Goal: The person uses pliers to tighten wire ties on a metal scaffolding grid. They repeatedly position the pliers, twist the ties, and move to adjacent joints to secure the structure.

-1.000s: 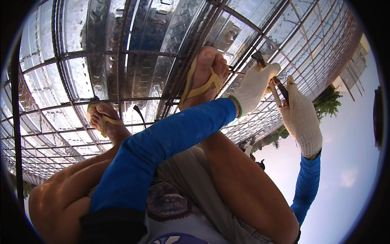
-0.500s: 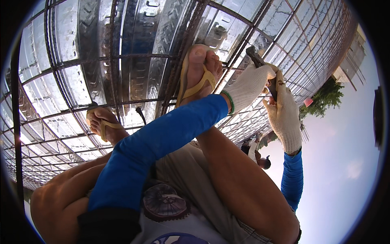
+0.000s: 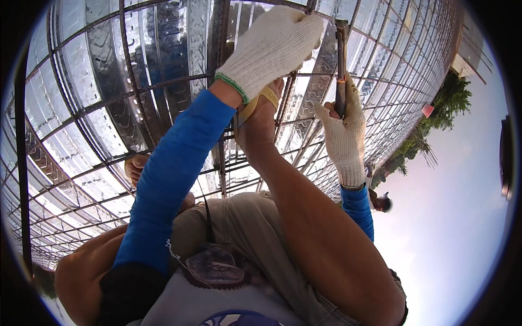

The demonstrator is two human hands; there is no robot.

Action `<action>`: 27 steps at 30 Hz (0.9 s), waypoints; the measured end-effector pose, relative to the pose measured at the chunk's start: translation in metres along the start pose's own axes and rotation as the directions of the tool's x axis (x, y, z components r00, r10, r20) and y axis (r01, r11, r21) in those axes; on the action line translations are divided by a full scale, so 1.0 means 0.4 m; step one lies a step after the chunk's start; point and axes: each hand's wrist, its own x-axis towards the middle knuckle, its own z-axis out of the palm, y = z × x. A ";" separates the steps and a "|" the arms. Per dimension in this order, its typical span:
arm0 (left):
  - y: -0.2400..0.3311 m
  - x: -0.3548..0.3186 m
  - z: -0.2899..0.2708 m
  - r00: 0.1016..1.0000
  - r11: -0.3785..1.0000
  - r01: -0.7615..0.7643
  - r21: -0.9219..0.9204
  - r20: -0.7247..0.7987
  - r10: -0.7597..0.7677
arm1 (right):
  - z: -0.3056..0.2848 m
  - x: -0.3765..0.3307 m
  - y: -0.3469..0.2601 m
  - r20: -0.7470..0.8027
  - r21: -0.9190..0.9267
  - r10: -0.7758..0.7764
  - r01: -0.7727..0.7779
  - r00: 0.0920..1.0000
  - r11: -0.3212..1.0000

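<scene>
My left hand (image 3: pixel 274 48), in a white knit glove with a green cuff edge, is closed at a crossing of the steel rebar grid (image 3: pixel 187 77). Its fingertips are mostly hidden, and what they pinch does not show. To its right, my right hand (image 3: pixel 346 130), gloved the same way, is wrapped around the handles of dark metal pincers (image 3: pixel 341 60). The pincers point upward in the picture, their broad head just right of my left hand and apart from it.
Shiny ribbed metal decking (image 3: pixel 76 60) lies under the rebar. My foot (image 3: pixel 258 122) in a yellow flip-flop stands on the grid below my left hand, the other foot (image 3: pixel 136 167) further left. Another person (image 3: pixel 381 202) is far off at the right, near green trees (image 3: pixel 448 98).
My left hand has come away from the pincers and moved up and left to the rebar. My right hand has shifted left, and the pincers now stand more upright.
</scene>
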 end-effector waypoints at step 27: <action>0.157 0.010 0.075 0.873 0.702 -0.330 0.631 -0.079 0.481 | 0.180 -0.005 -0.001 0.079 0.552 0.085 -0.115 0.993 0.826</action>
